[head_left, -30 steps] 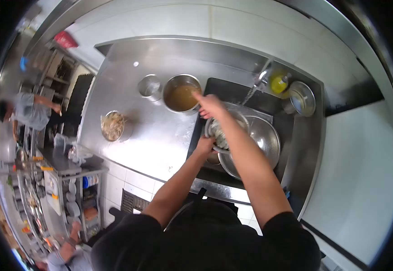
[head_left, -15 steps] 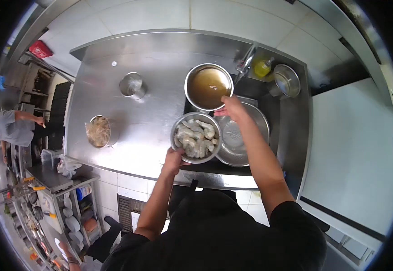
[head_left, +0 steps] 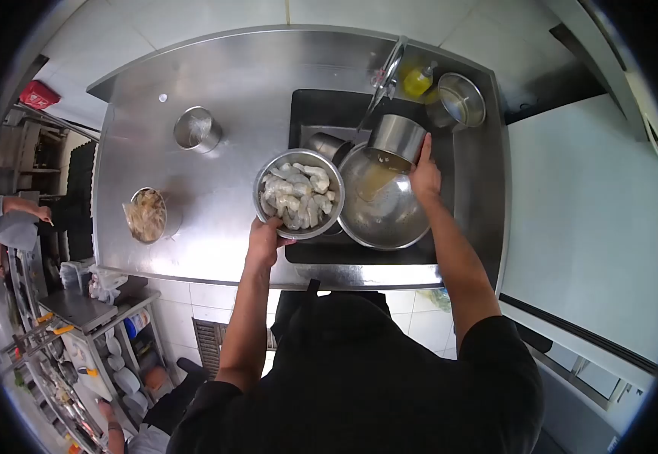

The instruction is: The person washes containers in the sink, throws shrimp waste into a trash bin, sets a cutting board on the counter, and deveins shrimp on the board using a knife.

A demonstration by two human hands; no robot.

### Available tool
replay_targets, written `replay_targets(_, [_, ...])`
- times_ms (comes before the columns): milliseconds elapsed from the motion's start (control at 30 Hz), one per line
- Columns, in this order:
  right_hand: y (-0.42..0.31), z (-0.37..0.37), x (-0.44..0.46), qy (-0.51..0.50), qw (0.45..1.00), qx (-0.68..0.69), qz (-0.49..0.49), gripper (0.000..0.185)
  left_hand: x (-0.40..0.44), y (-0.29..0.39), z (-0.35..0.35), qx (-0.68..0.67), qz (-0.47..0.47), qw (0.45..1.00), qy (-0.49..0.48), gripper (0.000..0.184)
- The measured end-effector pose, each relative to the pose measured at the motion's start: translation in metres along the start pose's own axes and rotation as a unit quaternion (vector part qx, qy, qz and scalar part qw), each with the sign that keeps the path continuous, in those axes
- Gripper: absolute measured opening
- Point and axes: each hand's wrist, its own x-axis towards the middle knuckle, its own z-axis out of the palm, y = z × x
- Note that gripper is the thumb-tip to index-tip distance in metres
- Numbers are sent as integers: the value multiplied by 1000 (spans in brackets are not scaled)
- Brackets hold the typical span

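A stainless counter [head_left: 223, 185] spans the view, with a dark sink [head_left: 321, 106] set into it. Inside the sink sits a wide basin [head_left: 389, 223], brownish liquid [head_left: 376, 184] running into it. Just left of the basin, over the sink's left edge, the person's left hand [head_left: 264, 240] grips a shrimp bowl [head_left: 259, 189] by its near rim, thumb on top. The right hand [head_left: 426, 178] is curled against the side of a steel pot [head_left: 397, 138], tipped mouth-down above the basin. Pale, peeled shrimp [head_left: 295, 193] lie heaped in the bowl.
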Motion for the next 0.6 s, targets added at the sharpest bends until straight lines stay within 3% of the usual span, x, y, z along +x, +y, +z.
replay_targets(233, [14, -2, -14, 28, 994, -80, -66, 96, -4, 2, 0, 4, -1, 1000, 3, 48])
replay_targets(333, [23, 3, -13, 156, 971, -105, -147, 100, -4, 1, -1, 1, 1, 1000, 3, 47])
replay_targets(433, [28, 0, -11, 210, 962, -70, -157, 87, -4, 2, -1, 2, -3, 1000, 0, 45])
replay_targets(600, [47, 18, -20, 50, 996, 42, 61, 77, -6, -2, -4, -7, 13, 1000, 10, 44])
